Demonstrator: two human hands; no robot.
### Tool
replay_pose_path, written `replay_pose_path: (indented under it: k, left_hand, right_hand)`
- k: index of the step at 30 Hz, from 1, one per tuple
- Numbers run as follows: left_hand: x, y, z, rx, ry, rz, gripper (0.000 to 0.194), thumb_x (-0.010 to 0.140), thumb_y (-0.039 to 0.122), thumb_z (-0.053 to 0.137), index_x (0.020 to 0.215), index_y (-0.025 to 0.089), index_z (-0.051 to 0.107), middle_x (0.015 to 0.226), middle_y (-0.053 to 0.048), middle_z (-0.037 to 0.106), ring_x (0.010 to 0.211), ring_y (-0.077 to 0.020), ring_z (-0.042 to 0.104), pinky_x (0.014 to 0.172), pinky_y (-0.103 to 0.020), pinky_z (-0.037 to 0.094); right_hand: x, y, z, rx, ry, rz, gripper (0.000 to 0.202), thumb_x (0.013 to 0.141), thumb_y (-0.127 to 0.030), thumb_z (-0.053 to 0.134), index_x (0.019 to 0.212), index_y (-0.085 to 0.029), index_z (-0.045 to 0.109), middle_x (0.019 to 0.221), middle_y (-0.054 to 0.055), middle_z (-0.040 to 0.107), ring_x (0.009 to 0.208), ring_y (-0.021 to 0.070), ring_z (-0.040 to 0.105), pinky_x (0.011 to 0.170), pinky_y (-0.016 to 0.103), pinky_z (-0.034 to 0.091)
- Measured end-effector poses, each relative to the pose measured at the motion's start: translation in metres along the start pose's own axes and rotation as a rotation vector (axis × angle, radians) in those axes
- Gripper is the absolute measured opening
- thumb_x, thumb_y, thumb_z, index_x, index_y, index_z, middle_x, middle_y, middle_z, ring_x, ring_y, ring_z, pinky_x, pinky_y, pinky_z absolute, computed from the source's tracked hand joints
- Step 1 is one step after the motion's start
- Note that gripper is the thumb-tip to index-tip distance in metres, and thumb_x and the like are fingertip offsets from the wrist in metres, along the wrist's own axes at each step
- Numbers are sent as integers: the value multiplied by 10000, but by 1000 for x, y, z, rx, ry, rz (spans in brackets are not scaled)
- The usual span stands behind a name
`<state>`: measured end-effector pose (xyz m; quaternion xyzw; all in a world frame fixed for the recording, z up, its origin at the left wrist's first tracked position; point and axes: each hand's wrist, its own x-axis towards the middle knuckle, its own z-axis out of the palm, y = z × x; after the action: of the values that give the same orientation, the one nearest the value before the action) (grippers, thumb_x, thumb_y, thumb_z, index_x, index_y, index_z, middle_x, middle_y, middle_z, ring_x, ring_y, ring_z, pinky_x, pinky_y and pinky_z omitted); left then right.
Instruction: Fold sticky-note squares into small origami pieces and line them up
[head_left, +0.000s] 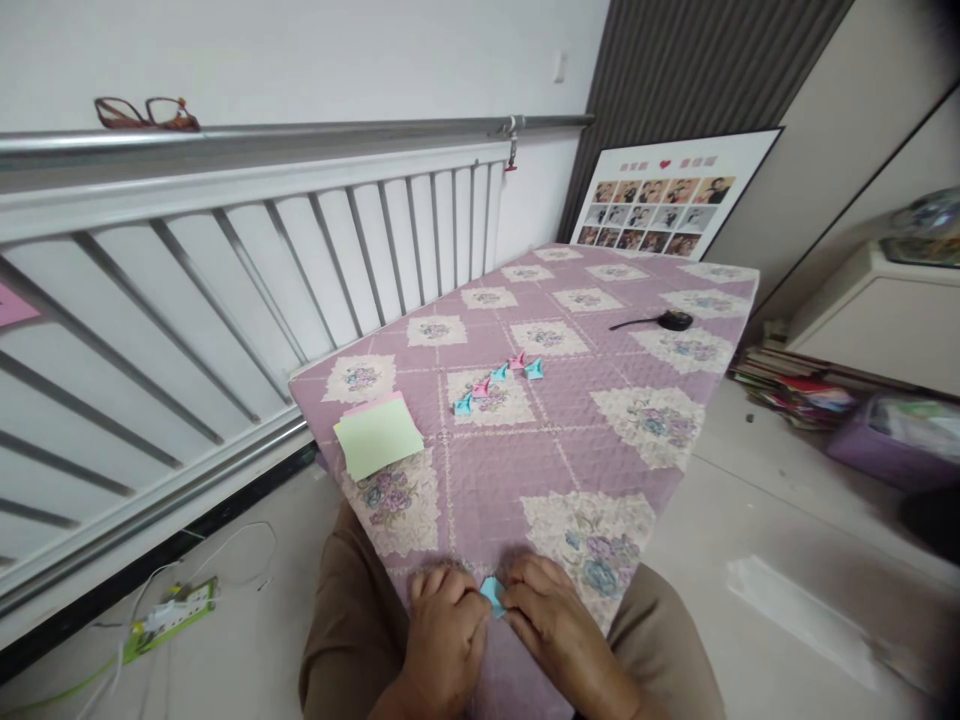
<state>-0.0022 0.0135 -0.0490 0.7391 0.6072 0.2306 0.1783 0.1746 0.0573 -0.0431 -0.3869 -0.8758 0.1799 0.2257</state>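
Observation:
Between my two hands, low on the table, is a small folded piece of light blue paper (493, 595). My left hand (448, 622) has its fingers curled at the paper's left edge. From the other side, my right hand (551, 615) pinches the paper's right edge with bent fingers. Farther up the table stands a slanting row of small folded paper pieces, blue (463, 404) and pink (481, 387) by turns. At the left table edge lies a stack of coloured paper sheets (380, 438), pale green on top.
A purple floral cloth (495, 500) covers the table. Near its far right edge rests a dark object with a thin handle (675, 320). White radiator bars (360, 260) run along the left. A power strip (172, 615) with cables lies on the floor.

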Motion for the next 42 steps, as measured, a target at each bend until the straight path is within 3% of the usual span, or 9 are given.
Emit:
replay_pose_path:
  k: [5, 15, 24, 34, 42]
  left_hand:
    - [1, 0, 1, -39, 1, -28, 170, 856, 198, 496, 797, 261, 643, 911, 1, 616, 896, -203, 485, 824, -386, 320]
    - [11, 7, -4, -39, -31, -230, 132, 773, 120, 531, 727, 217, 607, 823, 8, 577, 860, -184, 477, 816, -365, 275]
    - [15, 8, -13, -91, -69, -228, 152, 813, 171, 511, 724, 233, 618, 819, 15, 585, 852, -187, 479, 814, -372, 266]
    - [24, 6, -12, 68, -126, -241, 137, 823, 194, 502, 735, 213, 605, 872, -14, 607, 900, -221, 494, 815, -397, 273]
    - [31, 9, -17, 145, -201, -220, 148, 837, 203, 478, 784, 209, 616, 910, -31, 616, 914, -236, 505, 844, -428, 270]
  right_hand:
    - [3, -3, -2, -12, -38, 53, 65, 831, -185, 612, 818, -248, 618, 841, -1, 602, 868, 188, 541, 804, 333, 400]
    - [4, 1, 1, -78, -3, 163, 121, 793, -220, 683, 741, -223, 574, 782, -6, 606, 813, 188, 542, 763, 345, 314]
    - [7, -3, -4, -30, -52, 252, 115, 845, -277, 627, 745, -236, 586, 811, -14, 610, 847, 196, 542, 767, 358, 277]
    - [10, -11, 1, -29, 60, 381, 122, 786, -221, 658, 678, -240, 605, 766, -23, 599, 818, 192, 537, 779, 364, 277]
    - [16, -16, 1, -42, 76, 474, 152, 745, -225, 693, 624, -245, 604, 721, -25, 603, 796, 202, 530, 752, 364, 281]
